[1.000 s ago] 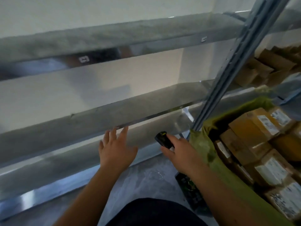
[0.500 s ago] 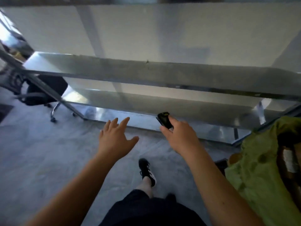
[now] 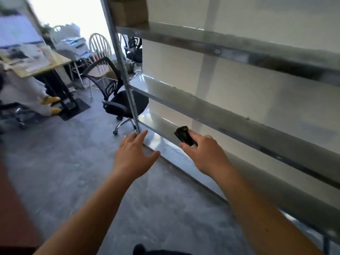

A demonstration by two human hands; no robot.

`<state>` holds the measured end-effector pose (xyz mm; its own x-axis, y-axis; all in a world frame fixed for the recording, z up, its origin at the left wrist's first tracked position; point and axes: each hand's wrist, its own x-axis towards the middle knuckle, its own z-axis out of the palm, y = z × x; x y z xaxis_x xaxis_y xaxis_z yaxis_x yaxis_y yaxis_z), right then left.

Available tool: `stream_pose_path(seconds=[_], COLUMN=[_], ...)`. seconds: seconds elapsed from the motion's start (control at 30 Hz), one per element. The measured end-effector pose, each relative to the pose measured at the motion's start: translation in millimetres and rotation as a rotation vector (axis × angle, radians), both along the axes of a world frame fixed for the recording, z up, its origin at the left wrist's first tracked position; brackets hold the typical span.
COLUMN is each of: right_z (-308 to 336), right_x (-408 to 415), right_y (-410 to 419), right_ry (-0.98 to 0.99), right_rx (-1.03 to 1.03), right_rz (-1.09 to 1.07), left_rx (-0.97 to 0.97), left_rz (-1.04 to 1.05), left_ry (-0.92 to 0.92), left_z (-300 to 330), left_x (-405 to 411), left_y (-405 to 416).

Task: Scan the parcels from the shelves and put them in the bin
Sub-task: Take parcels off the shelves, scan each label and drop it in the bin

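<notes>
Grey concrete floor (image 3: 55, 172) nearest. My left hand (image 3: 133, 155) hangs fingers apart, free to take a parcel. My right hand (image 3: 204, 153) clamps the black scanner (image 3: 183, 136), aimed at bare metal shelves (image 3: 239, 115). Only parcels visible: brown boxes (image 3: 128, 12) top shelf, far left. Bin not in view.

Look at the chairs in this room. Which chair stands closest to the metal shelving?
The black mesh office chair on castors, right beside the shelving upright. The white spindle-back chair and the other black chair stand farther back.
</notes>
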<state>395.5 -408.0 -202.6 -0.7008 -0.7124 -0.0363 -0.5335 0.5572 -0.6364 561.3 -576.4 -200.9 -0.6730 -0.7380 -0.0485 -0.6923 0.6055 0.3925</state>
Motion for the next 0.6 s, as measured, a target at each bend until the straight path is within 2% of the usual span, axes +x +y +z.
stream_pose_path(seconds=[0.27, 0.6], right_z=[72, 167], right_x=[21, 19], right_y=[-154, -228], right_ry=[0.134, 0.24], right_rx=[-0.042, -0.073], right_rz=[0.124, 0.159], left_rx=[-0.056, -0.125], left_rz=[-0.029, -0.205], left_ry=[0.096, 0.269], left_z=[67, 155], left_x=[34, 20], left_y=[-168, -266])
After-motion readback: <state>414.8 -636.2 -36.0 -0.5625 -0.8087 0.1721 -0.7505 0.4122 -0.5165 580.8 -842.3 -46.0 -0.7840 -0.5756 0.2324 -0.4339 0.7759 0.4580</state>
